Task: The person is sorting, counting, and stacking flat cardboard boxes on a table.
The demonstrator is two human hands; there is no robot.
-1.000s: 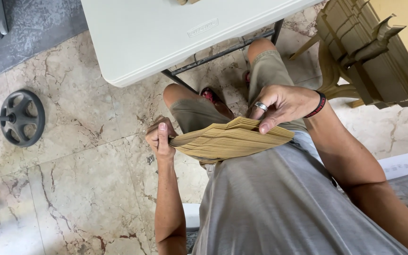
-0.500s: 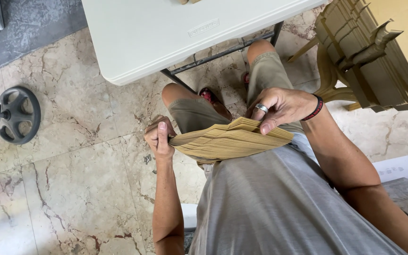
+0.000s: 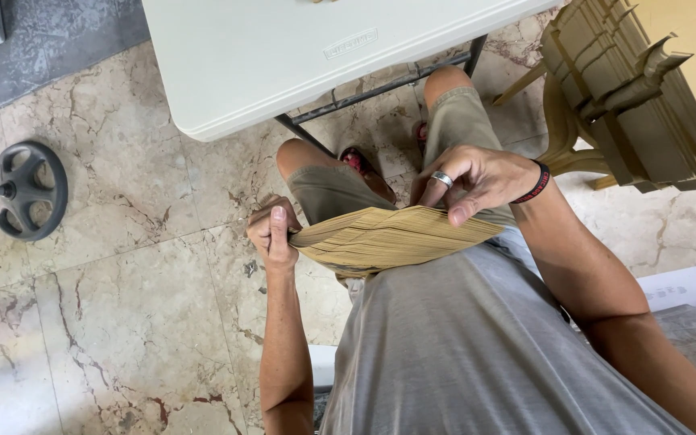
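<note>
Little has shifted: the left hand (image 3: 271, 235) still clamps the tan paper stack (image 3: 388, 239) at 9 o'clock, the right hand (image 3: 477, 177) fingering its 3 o'clock edge, both grips closed on it

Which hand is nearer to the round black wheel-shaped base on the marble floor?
Left. The left hand grips the stack's end on the side of the round black wheel-shaped base; the right hand rests on the stack's far end, much farther away.

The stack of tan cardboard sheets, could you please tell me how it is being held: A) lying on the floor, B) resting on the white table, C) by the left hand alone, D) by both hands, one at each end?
D: the left hand grips one end of the stack of tan cardboard sheets and the right hand presses on the other.
</note>
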